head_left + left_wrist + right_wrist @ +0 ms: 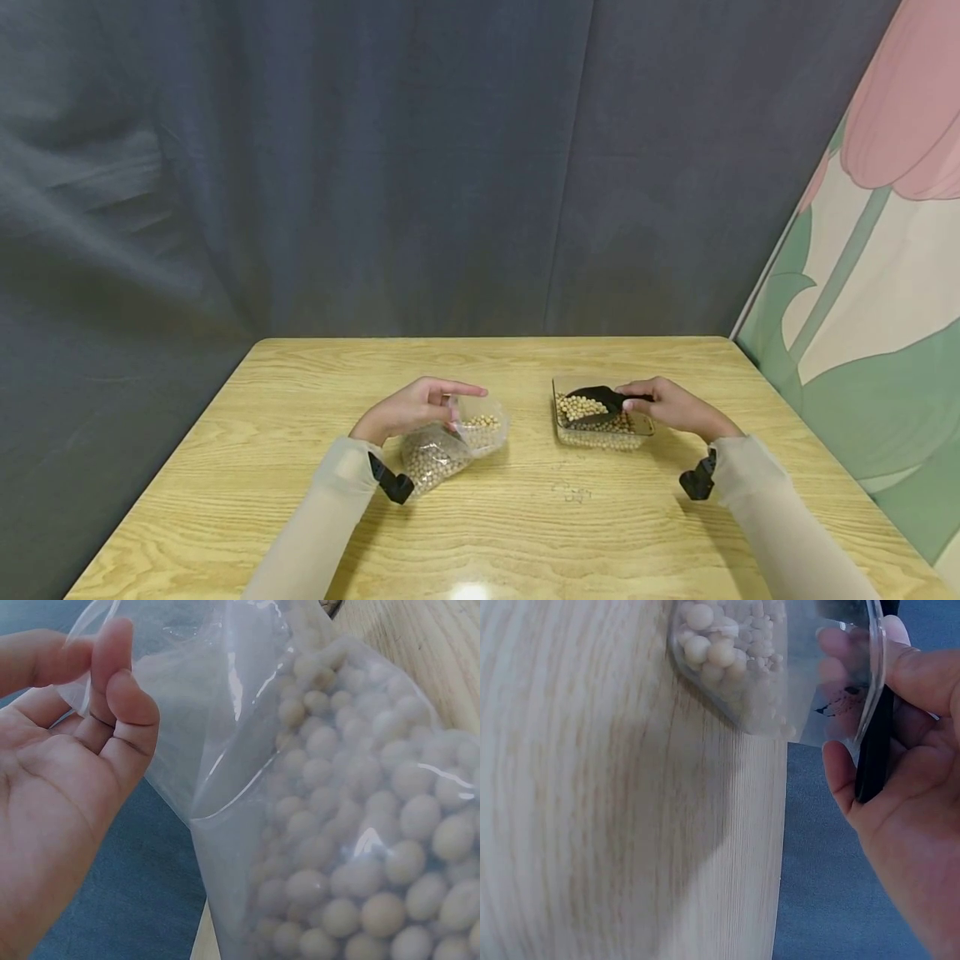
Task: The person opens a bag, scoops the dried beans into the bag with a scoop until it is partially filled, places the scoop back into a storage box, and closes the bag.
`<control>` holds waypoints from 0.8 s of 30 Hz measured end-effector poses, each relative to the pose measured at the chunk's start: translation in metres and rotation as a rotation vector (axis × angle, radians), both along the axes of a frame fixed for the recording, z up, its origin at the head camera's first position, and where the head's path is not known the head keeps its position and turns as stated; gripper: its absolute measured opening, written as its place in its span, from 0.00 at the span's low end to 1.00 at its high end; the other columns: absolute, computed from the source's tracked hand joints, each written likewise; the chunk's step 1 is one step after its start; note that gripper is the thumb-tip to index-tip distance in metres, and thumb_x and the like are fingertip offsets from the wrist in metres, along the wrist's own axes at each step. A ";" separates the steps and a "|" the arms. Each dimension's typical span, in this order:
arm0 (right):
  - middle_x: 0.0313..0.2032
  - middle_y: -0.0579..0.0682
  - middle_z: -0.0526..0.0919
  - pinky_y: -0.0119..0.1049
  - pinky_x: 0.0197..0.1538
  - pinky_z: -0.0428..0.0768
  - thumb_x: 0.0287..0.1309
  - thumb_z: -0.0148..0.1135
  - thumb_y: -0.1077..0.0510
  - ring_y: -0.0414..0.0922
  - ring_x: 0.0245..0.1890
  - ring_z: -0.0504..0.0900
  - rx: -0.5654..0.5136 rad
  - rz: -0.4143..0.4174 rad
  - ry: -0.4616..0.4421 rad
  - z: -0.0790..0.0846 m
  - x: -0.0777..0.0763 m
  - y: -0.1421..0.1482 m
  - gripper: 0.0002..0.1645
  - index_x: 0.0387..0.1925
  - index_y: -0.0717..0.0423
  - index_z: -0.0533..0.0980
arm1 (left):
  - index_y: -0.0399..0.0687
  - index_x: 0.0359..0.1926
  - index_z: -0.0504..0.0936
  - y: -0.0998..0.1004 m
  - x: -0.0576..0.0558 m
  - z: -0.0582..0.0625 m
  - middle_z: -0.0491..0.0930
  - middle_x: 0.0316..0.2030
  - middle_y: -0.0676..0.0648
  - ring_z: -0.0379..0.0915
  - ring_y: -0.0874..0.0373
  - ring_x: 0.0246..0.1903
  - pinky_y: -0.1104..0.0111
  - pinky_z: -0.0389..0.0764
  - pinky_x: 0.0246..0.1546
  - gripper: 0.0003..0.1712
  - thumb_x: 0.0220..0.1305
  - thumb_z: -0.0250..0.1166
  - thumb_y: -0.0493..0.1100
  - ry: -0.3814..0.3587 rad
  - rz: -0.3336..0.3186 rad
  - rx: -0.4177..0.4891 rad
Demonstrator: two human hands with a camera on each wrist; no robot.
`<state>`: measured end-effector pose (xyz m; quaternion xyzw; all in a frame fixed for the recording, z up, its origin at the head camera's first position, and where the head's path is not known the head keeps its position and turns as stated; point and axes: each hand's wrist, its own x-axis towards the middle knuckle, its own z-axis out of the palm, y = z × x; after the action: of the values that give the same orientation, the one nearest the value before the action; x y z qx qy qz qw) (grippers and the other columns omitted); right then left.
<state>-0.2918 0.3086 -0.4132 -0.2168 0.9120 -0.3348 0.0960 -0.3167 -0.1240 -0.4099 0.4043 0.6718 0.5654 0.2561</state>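
Observation:
A clear plastic bag (433, 460) of round, pale-yellow beans lies on the table, its mouth facing right. My left hand (415, 406) pinches the rim of that mouth, and the left wrist view shows the fingers curled on the plastic edge (101, 656). In my right hand (671, 406) is the handle of a black scoop (611, 398), gripped between thumb and fingers. Beans heap in the scoop's bowl, which sits over a clear rectangular container (558, 429) holding more of them. The right wrist view shows the handle (875, 750) beside the container's wall.
Both things stand on a light wood-grain table (525, 542). Behind it hangs a dark blue curtain (420, 167). A wall with a painted tulip (855, 275) rises at the right. Faint marks (573, 493) show on the tabletop in front of the container.

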 end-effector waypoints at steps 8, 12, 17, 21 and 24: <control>0.62 0.74 0.67 0.57 0.57 0.75 0.69 0.51 0.55 0.67 0.59 0.71 -0.006 -0.006 -0.014 0.000 0.000 0.001 0.28 0.61 0.73 0.68 | 0.32 0.66 0.67 0.000 -0.001 -0.001 0.74 0.14 0.47 0.76 0.59 0.25 0.65 0.83 0.40 0.27 0.66 0.53 0.27 0.003 0.001 -0.006; 0.62 0.74 0.67 0.58 0.57 0.74 0.69 0.51 0.55 0.68 0.60 0.71 -0.010 0.001 -0.008 -0.001 0.000 0.002 0.28 0.62 0.73 0.68 | 0.33 0.66 0.68 -0.001 -0.001 -0.001 0.73 0.12 0.48 0.77 0.59 0.26 0.64 0.83 0.40 0.26 0.66 0.53 0.28 0.006 0.010 -0.016; 0.63 0.73 0.66 0.59 0.58 0.73 0.70 0.50 0.55 0.68 0.61 0.69 -0.034 0.004 -0.021 0.000 0.001 0.003 0.28 0.63 0.72 0.67 | 0.34 0.66 0.68 -0.001 0.000 0.000 0.74 0.13 0.48 0.79 0.59 0.28 0.64 0.83 0.41 0.26 0.67 0.53 0.28 0.001 0.020 -0.024; 0.63 0.73 0.66 0.59 0.59 0.72 0.69 0.51 0.55 0.68 0.62 0.67 -0.043 -0.005 -0.022 0.000 0.002 0.003 0.29 0.63 0.71 0.67 | 0.33 0.66 0.67 -0.001 0.000 0.000 0.75 0.14 0.48 0.79 0.59 0.28 0.64 0.83 0.41 0.26 0.67 0.53 0.28 -0.001 0.017 -0.022; 0.63 0.72 0.66 0.59 0.59 0.71 0.69 0.52 0.53 0.67 0.62 0.67 -0.047 -0.024 -0.025 -0.002 0.002 0.004 0.29 0.63 0.71 0.67 | 0.33 0.66 0.67 -0.001 0.000 0.000 0.76 0.14 0.48 0.79 0.59 0.28 0.64 0.83 0.41 0.26 0.67 0.53 0.28 -0.005 0.017 -0.022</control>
<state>-0.2896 0.3125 -0.4149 -0.2041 0.9052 -0.3597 0.0982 -0.3166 -0.1252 -0.4101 0.3942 0.6808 0.5612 0.2572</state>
